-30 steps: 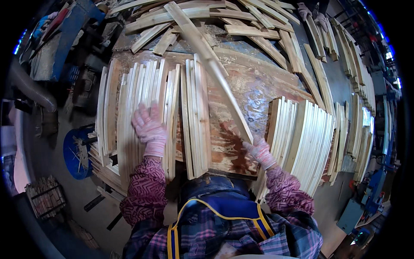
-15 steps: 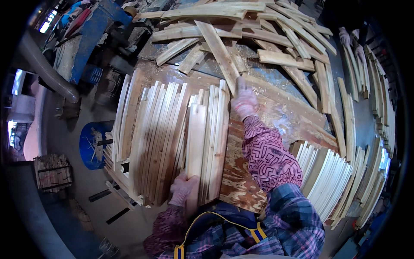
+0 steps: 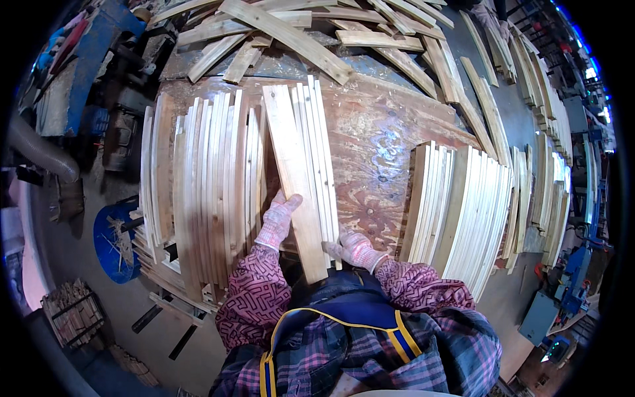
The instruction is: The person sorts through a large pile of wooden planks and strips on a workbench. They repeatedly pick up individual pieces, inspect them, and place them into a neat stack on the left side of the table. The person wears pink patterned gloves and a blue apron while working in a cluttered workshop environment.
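Between my hands stands a small bundle of pale wooden boards (image 3: 309, 132), upright on edge, with one wider board (image 3: 291, 169) leaning at its left side. My left hand (image 3: 276, 220), in a pale work glove, is closed on the bundle's left side, its thumb over the wider board. Against the near right side presses my gloved right hand (image 3: 357, 250), closed around the boards' lower end; some of its fingers are hidden. To the left, touching or nearly so, a longer row of boards (image 3: 208, 165) stands on edge.
The worn plywood tabletop (image 3: 370, 165) lies under the boards. Another row of boards (image 3: 463, 205) stands at the right. Loose boards (image 3: 291, 43) are heaped crosswise at the far side. A blue tub (image 3: 109, 255) with wood scraps is at the left, near a grey hose (image 3: 46, 155).
My right hand has come back from the boards' far end to their near right side. My left hand has moved up the wider board. The bundle now leans apart from the left row.
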`<state>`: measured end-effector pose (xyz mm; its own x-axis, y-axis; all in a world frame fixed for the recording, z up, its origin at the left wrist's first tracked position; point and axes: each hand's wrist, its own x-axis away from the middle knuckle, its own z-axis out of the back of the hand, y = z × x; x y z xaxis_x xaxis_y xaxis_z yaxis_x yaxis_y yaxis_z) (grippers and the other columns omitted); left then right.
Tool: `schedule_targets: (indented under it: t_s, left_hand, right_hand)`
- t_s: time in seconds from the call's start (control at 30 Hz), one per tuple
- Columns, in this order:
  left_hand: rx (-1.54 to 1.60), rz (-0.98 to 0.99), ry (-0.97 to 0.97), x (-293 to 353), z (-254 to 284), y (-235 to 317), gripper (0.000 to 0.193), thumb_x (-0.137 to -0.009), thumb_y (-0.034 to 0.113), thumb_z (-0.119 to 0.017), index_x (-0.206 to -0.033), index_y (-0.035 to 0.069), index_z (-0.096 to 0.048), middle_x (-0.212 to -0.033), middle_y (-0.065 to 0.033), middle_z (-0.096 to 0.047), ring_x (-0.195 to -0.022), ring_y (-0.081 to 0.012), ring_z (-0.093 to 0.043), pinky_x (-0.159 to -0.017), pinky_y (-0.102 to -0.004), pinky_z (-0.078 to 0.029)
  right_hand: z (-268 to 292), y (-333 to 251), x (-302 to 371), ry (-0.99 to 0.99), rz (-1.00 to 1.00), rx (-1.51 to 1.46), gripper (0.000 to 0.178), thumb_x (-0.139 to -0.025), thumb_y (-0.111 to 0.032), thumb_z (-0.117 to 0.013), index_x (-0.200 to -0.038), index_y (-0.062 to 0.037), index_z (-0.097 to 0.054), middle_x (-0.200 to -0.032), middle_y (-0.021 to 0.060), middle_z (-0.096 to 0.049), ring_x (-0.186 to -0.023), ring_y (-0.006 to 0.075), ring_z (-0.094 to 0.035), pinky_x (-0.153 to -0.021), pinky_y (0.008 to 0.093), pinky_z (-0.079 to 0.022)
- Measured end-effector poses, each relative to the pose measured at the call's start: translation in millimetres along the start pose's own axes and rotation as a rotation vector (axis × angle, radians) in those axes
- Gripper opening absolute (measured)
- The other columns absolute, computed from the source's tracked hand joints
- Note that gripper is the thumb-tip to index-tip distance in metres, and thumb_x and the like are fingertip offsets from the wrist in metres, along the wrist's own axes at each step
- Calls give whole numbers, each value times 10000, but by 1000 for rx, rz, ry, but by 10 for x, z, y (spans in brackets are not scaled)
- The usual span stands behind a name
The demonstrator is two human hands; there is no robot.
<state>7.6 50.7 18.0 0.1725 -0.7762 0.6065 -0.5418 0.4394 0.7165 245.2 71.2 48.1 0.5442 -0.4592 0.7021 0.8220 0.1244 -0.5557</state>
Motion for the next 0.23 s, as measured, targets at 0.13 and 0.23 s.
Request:
schedule_targets:
  t_s: [0.13,0.23]
  left_hand:
    - [-57,75,6,88,188,-2,547,-913,166,-603,-1412,5,-447,-1219,-140,-625,-1081,-208,-612,-959,-329,-480]
    - [-903,29,148,59,403,-104,823,-891,260,-649,-1559,62,-212,-1536,-214,-380,-1446,-302,-343,-1200,-333,-209]
  right_hand:
    - [468,-158,-220,-164,-39,33,622,-957,-549,-507,-1302,-36,-572,-1172,253,-644,-1097,400,-615,-955,459,-470]
    - [999,86,-875,415,333,-196,548,-933,-482,-590,-1339,-113,-577,-1176,251,-644,-1122,315,-620,-987,448,-458]
